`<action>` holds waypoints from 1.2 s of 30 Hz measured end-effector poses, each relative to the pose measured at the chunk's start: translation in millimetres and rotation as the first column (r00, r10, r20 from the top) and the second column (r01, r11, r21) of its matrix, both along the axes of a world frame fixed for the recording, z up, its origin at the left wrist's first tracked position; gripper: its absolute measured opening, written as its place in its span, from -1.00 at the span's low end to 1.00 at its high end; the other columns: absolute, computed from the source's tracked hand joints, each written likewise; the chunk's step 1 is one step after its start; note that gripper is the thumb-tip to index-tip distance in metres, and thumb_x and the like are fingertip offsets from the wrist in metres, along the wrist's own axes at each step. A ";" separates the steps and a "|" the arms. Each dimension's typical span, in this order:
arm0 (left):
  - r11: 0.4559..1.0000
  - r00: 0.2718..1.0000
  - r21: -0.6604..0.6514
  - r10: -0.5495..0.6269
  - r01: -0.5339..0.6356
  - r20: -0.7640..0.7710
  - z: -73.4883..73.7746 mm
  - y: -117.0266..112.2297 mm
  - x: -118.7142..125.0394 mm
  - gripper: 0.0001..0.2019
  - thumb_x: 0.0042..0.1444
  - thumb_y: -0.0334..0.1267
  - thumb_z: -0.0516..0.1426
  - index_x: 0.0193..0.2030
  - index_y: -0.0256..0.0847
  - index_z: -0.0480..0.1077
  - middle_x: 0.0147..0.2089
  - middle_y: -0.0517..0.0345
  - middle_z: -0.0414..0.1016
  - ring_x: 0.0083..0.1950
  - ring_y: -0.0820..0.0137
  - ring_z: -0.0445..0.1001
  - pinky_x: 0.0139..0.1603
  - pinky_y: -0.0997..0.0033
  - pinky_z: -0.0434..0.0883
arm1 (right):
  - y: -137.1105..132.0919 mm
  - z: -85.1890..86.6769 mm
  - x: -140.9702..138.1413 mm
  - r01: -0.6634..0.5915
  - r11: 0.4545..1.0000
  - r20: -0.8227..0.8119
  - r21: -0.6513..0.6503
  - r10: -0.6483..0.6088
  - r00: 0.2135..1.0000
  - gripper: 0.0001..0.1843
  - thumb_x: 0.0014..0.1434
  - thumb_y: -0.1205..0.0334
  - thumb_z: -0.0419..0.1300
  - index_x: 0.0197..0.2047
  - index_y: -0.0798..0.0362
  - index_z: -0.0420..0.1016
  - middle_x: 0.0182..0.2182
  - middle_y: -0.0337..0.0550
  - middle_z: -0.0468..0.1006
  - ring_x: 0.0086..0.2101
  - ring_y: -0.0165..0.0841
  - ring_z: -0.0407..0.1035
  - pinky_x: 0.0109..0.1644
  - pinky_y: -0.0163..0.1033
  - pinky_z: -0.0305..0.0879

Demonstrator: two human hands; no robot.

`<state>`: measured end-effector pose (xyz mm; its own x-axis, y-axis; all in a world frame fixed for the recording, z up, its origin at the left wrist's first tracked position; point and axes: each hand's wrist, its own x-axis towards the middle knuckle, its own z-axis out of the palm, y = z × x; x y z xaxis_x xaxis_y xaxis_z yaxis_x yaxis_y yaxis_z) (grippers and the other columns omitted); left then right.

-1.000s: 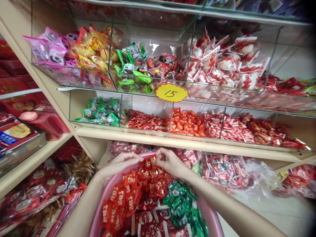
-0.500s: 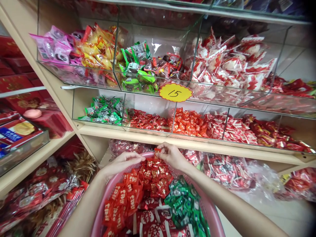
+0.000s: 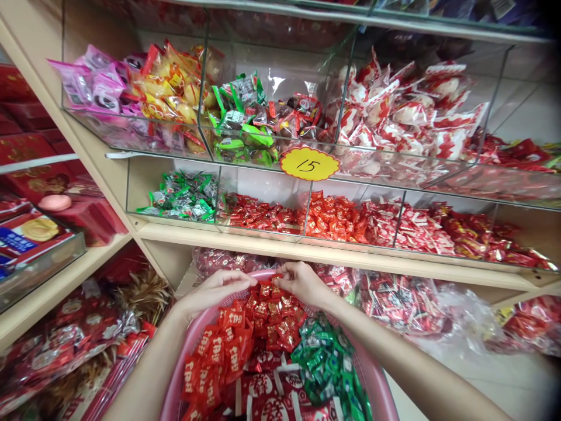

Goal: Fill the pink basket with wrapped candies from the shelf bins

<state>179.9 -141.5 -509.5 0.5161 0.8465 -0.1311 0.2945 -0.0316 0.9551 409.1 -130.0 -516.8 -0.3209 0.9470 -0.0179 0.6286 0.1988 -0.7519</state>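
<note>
A pink plastic basket holds wrapped candies sorted by kind. Inside are orange-red packets at left, small red-and-gold candies at the back, green-wrapped candies at right and dark red packets with white print in front. My left hand lies along the back left rim, fingers stretched out, nothing visible in them. At the back of the basket, my right hand pinches a small red candy at the top of the red-and-gold group; the fingers partly cover it.
Clear-walled shelf bins stand beyond the basket, with candies below and larger snacks above. A yellow tag reads 15. Bagged candies lie under the shelf ledge. Red boxes fill the left shelves.
My right hand has lowered slightly, bringing the red candy from above the rim down to the red-and-gold group. My left hand stays nearly where it was.
</note>
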 end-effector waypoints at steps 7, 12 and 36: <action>1.000 1.000 0.005 -0.005 0.005 0.000 -2.5 0.4 -1.5 -0.68 0.09 -0.08 0.09 -0.12 -0.20 0.48 -0.03 0.09 0.51 0.02 0.27 0.38 0.07 0.36 0.23 | -1.0 -4.2 -3.7 0.016 0.998 0.020 0.058 -0.017 1.000 -0.85 -0.01 0.26 0.18 -0.33 0.13 0.45 -0.65 -0.34 0.32 -0.60 -0.50 0.15 -0.51 -0.40 0.02; 1.000 1.000 0.000 0.000 0.000 0.013 -2.1 0.4 -0.7 -0.68 0.07 -0.07 0.10 -0.13 -0.21 0.48 -0.04 0.09 0.52 0.02 0.26 0.38 0.07 0.36 0.24 | -1.8 -3.0 -5.5 0.001 0.997 0.031 0.081 -0.004 1.000 -0.92 -0.01 0.29 0.18 -0.38 0.10 0.43 -0.65 -0.34 0.34 -0.60 -0.51 0.17 -0.50 -0.40 0.02; 1.000 0.999 0.003 0.017 -0.017 0.034 1.6 -2.5 -3.7 -0.70 0.08 -0.09 0.10 -0.12 -0.19 0.48 -0.02 0.08 0.51 0.05 0.25 0.38 0.12 0.33 0.21 | -72.1 9.3 60.0 0.303 0.937 0.015 0.172 -0.310 0.951 -0.56 0.14 -0.01 0.02 0.04 0.01 0.26 -0.61 -0.30 0.33 -0.58 -0.36 0.24 -0.47 -0.30 0.12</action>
<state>176.2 -144.0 -507.9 0.5060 0.8554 -0.1109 0.2621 -0.0300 0.9646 469.1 -202.1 -507.5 -0.0172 0.9900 0.1403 0.7084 0.1111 -0.6970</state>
